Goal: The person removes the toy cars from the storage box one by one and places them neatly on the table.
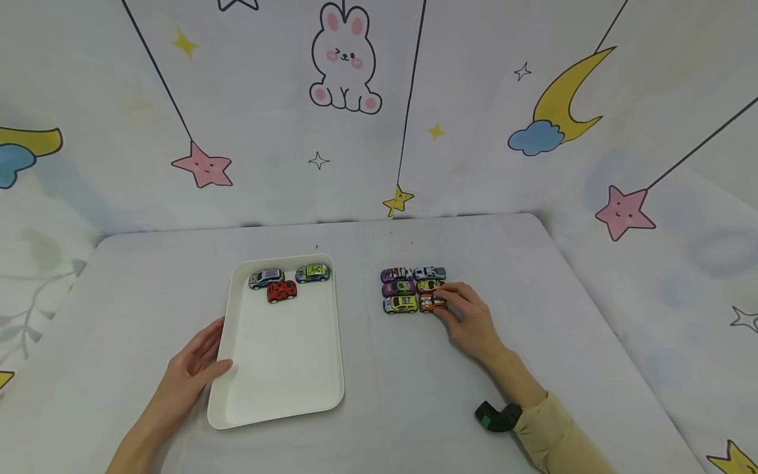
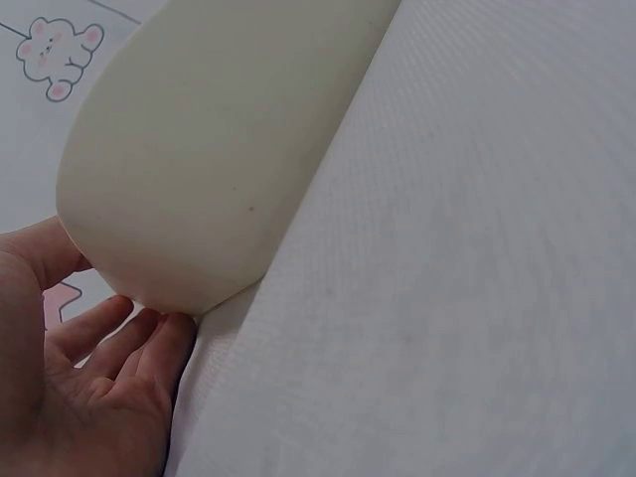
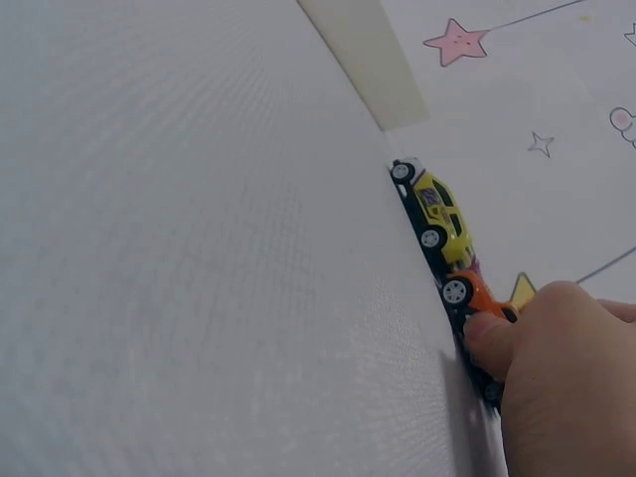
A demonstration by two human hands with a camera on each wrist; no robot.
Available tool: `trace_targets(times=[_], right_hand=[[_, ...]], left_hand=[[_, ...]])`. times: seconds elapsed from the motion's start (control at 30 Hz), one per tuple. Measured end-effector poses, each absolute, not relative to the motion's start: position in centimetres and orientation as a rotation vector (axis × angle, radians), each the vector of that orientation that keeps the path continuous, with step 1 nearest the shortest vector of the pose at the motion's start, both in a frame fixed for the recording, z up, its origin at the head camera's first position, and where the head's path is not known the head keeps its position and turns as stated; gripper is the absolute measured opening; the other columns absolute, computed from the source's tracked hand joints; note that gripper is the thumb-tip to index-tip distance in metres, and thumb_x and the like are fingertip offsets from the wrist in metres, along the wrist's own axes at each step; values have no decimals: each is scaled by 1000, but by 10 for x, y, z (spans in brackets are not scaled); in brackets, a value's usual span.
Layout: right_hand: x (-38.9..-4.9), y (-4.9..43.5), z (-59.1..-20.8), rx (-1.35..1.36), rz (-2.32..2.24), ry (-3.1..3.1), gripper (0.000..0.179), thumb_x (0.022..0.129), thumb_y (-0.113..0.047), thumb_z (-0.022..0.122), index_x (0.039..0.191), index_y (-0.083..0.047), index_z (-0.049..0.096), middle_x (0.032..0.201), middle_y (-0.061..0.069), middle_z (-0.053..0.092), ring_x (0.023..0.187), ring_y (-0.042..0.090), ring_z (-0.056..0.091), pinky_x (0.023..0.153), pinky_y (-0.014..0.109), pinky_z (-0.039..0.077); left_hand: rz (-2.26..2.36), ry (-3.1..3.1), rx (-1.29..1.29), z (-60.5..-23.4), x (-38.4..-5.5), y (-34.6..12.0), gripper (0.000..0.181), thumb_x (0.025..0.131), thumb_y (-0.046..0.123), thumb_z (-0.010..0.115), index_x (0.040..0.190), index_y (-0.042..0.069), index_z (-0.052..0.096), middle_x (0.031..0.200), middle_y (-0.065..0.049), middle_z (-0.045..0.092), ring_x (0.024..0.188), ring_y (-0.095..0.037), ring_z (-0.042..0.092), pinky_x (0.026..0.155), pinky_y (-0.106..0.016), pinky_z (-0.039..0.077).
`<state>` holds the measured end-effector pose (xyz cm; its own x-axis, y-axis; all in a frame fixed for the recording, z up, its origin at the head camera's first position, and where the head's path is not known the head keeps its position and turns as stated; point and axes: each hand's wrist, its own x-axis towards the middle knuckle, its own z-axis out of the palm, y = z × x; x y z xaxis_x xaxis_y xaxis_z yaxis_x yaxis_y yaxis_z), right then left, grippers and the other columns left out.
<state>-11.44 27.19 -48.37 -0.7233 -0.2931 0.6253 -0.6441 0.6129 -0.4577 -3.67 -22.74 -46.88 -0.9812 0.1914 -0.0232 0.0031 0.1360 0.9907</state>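
Observation:
My left hand (image 1: 188, 370) grips the left side of a shallow white tray (image 1: 284, 365), thumb over the rim and fingers along the outer wall. In the left wrist view those fingers (image 2: 159, 348) touch the edge of the tray (image 2: 219, 149). Inside the tray, near its far end, stand a silver toy car (image 1: 266, 278), a green one (image 1: 312, 273) and a red one (image 1: 281, 291). My right hand (image 1: 470, 322) pinches an orange toy car (image 1: 428, 303), which stands at the near right of a tight group. The right thumb (image 3: 487, 338) presses on its side.
Beside the orange car is a yellow-green toy car (image 1: 400, 304). Behind them stand two purple cars, a yellow car (image 1: 428, 286) and a silver-white car (image 1: 429, 272). The white table (image 1: 379, 421) ends at a patterned cloth backdrop (image 1: 272, 131). A dark wrist device (image 1: 499, 418) sits by the right cuff.

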Motion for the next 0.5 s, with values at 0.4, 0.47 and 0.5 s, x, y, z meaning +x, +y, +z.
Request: trace_targets(times=[0.4,0.47,0.5], right_hand=[[-116,272,-487,736,917,-2315,38,73,9,83,108,1,72,111,14,66,107,31,61,100,17,45],[-115,272,-487,723,911,-2333,37,74,8,83,109,0,72,111,14,66,107,31,60,100,17,45],[-115,272,-487,718,909,-2340,37,74,7,83,109,0,72,112,14,66,107,31,60,100,17,45]], left_hand=[[1976,2255,201,-470,-37,-228,69,98,2,61,158,8,27,160,4,35,130,17,40,101,-2,38],[1965,2260,197,-470,-37,-228,69,98,2,61,158,8,27,161,4,34,130,17,40,101,-2,38],[1961,2263,195,-470,-37,-228,69,98,3,61,158,8,27,161,3,33,130,17,40,101,-2,38]])
